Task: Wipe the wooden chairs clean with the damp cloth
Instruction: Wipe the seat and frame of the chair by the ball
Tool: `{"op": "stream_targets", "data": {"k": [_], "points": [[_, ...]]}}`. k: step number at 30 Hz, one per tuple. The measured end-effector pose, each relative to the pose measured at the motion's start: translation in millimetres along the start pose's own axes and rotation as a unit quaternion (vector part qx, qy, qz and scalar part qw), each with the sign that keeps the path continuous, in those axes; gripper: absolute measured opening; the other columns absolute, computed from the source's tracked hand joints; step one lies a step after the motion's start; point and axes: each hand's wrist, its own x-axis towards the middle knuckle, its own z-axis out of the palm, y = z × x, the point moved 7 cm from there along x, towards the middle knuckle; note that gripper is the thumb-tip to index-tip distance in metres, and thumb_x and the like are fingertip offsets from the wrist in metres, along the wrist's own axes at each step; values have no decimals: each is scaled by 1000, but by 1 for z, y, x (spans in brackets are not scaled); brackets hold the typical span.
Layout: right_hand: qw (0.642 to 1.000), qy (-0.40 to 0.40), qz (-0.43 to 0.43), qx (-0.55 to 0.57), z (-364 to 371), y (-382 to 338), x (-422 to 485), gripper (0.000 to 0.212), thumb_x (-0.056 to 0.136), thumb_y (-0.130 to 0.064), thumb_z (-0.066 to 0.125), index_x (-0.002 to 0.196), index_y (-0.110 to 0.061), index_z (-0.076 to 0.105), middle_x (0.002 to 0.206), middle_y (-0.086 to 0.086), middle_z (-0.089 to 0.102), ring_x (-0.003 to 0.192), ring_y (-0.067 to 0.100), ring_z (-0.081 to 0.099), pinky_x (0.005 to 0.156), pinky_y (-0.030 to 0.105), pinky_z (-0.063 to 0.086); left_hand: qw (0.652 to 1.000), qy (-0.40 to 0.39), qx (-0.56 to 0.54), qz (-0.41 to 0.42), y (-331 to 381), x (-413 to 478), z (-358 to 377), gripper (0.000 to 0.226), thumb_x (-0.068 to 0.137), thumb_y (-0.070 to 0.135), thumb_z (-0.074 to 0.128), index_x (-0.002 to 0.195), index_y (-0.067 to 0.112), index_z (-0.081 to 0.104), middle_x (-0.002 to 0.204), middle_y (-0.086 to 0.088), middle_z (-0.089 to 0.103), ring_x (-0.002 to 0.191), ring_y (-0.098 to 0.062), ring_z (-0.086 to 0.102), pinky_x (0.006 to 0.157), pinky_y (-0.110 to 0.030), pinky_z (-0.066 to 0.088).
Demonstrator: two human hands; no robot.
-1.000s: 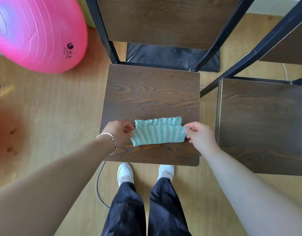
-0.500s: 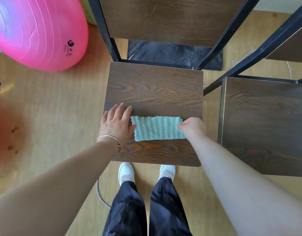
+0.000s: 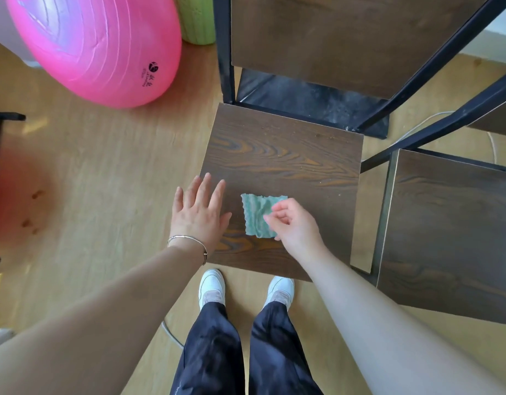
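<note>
The left hand (image 3: 199,215) is flat, with its fingers straight and spread a little. It lies over the edge of the chair (image 3: 283,155) seat, and I cannot tell if it presses down. A thin bracelet (image 3: 189,240) sits on its wrist. The cloth (image 3: 256,215) is green and folded small. It lies on the seat between the two hands, just beside the left thumb but not touching it. The right hand (image 3: 294,223) has curled fingers, and its thumb and first finger pinch the cloth's edge on that side. The hand hides part of the cloth. Past the fingertips, the seat is brown wood and the chair back stands up on black bars. Out past the right hand is a second chair (image 3: 445,223), very near the first. Far out past the left hand, a big pink ball (image 3: 98,47) rests on the floor (image 3: 103,181). Below the wrists, two white shoes (image 3: 212,283) stand by the front of the seat.
</note>
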Motion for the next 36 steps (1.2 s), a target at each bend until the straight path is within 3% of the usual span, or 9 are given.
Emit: {"op": "stream_targets", "data": {"k": [3, 7, 10, 16, 22, 28, 31, 33, 36], "points": [[995, 48, -46, -77, 4, 0, 0, 10, 91, -20, 64, 101, -21, 65, 100, -6, 65, 87, 14, 64, 77, 37, 57, 1000, 0, 8, -6, -8, -3, 0, 70, 95, 51, 37, 152, 28, 5, 161, -4, 5, 147, -26, 3, 118, -49, 5], [958, 32, -135, -253, 27, -7, 4, 35, 90, -24, 66, 124, -23, 58, 122, -1, 51, 88, 21, 61, 78, 36, 53, 1000, -8, 15, -19, -19, -3, 1, 75, 92, 52, 43, 152, 29, 4, 161, -4, 3, 147, -28, 2, 117, -53, 6], [928, 17, -171, -332, 44, -2, 8, 48, 87, -25, 70, 132, -26, 57, 122, 0, 47, 97, 22, 57, 80, 37, 54, 999, -8, 6, -40, -28, 3, -1, 78, 89, 52, 50, 152, 29, 9, 160, -4, 7, 146, -29, 5, 117, -51, 10], [943, 87, -203, -248, 36, -9, 21, 30, 87, -8, 69, 115, -15, 72, 100, -3, 60, 82, 17, 62, 74, 31, 57, 997, 22, -13, -76, -52, 21, -14, 73, 90, 53, 48, 151, 28, 16, 159, -6, 16, 144, -30, 14, 115, -48, 18], [953, 170, -198, -154, 17, -85, 81, 30, 91, -10, 64, 120, -13, 69, 103, 2, 60, 88, 14, 59, 82, 27, 53, 996, 29, -16, -87, -70, 51, -24, 71, 93, 55, 40, 151, 29, 10, 158, -3, 15, 145, -27, 11, 115, -46, 17], [916, 99, -283, -265, 48, -168, 161, 28, 93, -15, 56, 119, -16, 67, 100, -1, 55, 88, 20, 57, 71, 35, 50, 997, 25, -6, -75, -78, 76, -21, 67, 95, 54, 34, 151, 28, 8, 159, -4, 13, 145, -28, 11, 115, -48, 18], [953, 81, -171, -238, 56, -164, 199, 18, 94, -29, 51, 106, -17, 58, 81, -14, 51, 79, 13, 57, 66, 34, 47, 997, 9, -9, -78, -82, 80, -13, 70, 95, 55, 34, 151, 28, 3, 159, -5, 9, 145, -28, 10, 115, -48, 18], [966, 83, -136, -201, 59, -157, 209, 20, 95, -27, 53, 110, -17, 60, 81, -16, 50, 73, 8, 54, 74, 35, 52, 996, 0, -20, -83, -86, 81, -7, 72, 94, 56, 36, 151, 28, 2, 159, -5, 8, 145, -28, 11, 115, -47, 20], [960, 70, -179, -204, 63, -160, 204, 25, 96, -15, 56, 119, -17, 66, 99, -10, 50, 91, 11, 57, 87, 35, 54, 995, -5, -44, -91, -93, 79, -1, 72, 93, 56, 38, 151, 28, 5, 158, -5, 11, 142, -28, 15, 112, -45, 27]]}}
